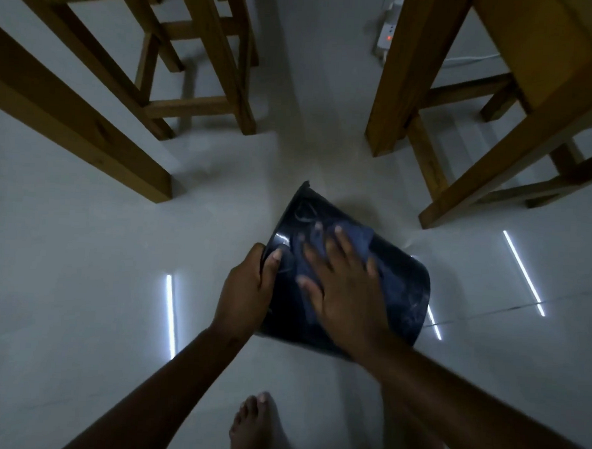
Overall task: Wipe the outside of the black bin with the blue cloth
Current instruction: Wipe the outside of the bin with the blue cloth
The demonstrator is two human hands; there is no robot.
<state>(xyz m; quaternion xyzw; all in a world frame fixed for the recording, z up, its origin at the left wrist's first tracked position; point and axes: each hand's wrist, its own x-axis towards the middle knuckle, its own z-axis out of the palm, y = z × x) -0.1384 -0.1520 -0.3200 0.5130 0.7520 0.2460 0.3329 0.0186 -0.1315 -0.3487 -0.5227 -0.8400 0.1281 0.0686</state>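
Observation:
The black bin is tipped on its side above the pale floor, its rim toward the left and its base toward the right. My left hand grips the rim, thumb on the outside. My right hand lies flat with spread fingers on the blue cloth, pressing it against the bin's outer wall. Most of the cloth is hidden under my palm; a dark blue fold shows past my fingertips.
Wooden chair and table legs stand at the left, and more legs at the right, with a gap of tiled floor between. A white power strip lies at the back. My bare foot is below the bin.

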